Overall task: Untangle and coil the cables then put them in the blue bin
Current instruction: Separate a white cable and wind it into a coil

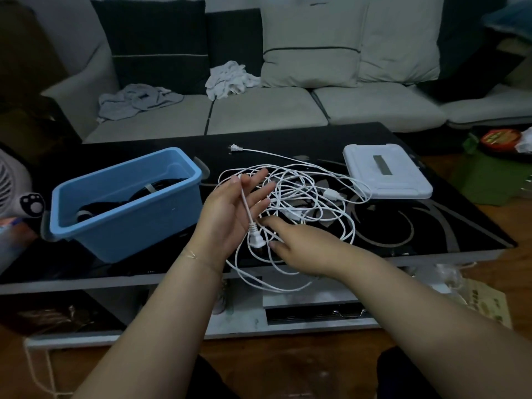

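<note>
A tangle of white cable (pixel 302 191) lies on the black glass table (pixel 431 226). One of its plugs (pixel 234 148) rests at the far side. My left hand (pixel 230 214) is palm up with straight fingers; a strand runs across the palm and its white plug (pixel 256 240) hangs at the heel of the hand. From the right, my right hand (pixel 299 246) reaches in with its fingertips touching strands beside that plug. The blue bin (pixel 126 174) stands to the left and holds coiled black cables (pixel 115 203).
A white flat box (pixel 385 174) sits on the table's right part, touching the cable's outer loop. A grey sofa (pixel 259 110) with clothes on it runs behind the table. A white fan (pixel 11 185) stands at the far left. Some cable loops hang over the table's front edge.
</note>
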